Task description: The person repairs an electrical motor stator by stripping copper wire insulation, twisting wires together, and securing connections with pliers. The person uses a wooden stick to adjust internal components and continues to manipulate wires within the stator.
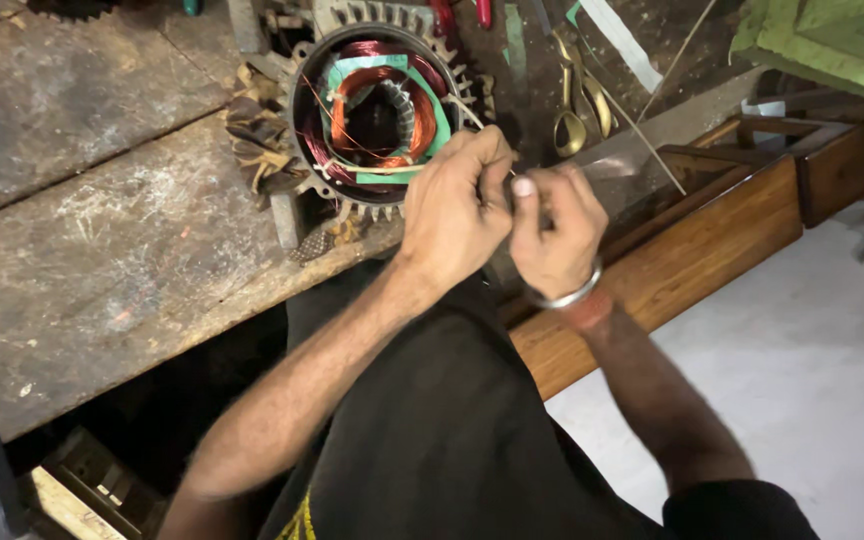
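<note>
A round metal motor stator (377, 105) lies on the worn wooden bench (102, 230), with red-brown copper coils and green insulating paper inside it. My left hand (457, 205) is at the stator's lower right rim, fingers pinched on a thin pale strip (382, 168) that runs back across the coils. Touching it from the right, my right hand (552, 225) wears a metal bangle and has its fingers closed on the same strip. What lies between the fingertips is hidden.
Brass-coloured scissors (570, 105) and thin pale sticks (652, 140) lie right of the stator. A wooden drawer (742, 215) juts out at the right, with green cloth (822, 40) above it. Red-handled tools (442, 15) sit at the top edge. Pale floor (832, 350) shows below.
</note>
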